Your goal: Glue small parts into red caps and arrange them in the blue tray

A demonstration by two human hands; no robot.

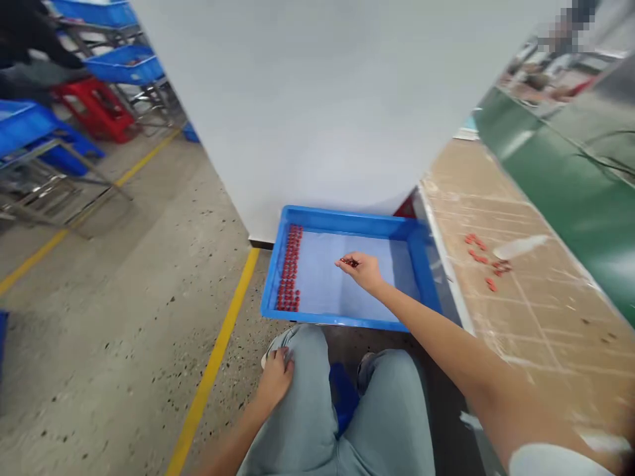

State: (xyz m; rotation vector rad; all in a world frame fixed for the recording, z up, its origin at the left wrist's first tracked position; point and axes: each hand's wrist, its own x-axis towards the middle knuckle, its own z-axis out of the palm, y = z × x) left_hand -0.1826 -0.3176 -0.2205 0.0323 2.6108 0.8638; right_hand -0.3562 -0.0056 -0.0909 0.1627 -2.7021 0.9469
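Observation:
Over the blue tray [347, 322] my right hand [364, 270] is closed on several small dark red pieces [350, 262], partly hidden by the fingers. Their exact kind is too small to tell. Rows of similar small red pieces [289, 271] line the tray's left side, on a pale sheet [322, 277] that covers its bottom. My left hand [278, 378] rests on my left knee, away from the tray, with its fingers laid over the trouser cloth and nothing in them.
At right, a brown-covered table [526, 291] bears several red pieces [476, 248] and a whitish flat strip [520, 246]. Beyond it runs a green surface [546, 145]. A white panel [322, 112] stands behind the tray. Blue bins [124, 65] and a red stool [94, 109] stand at left.

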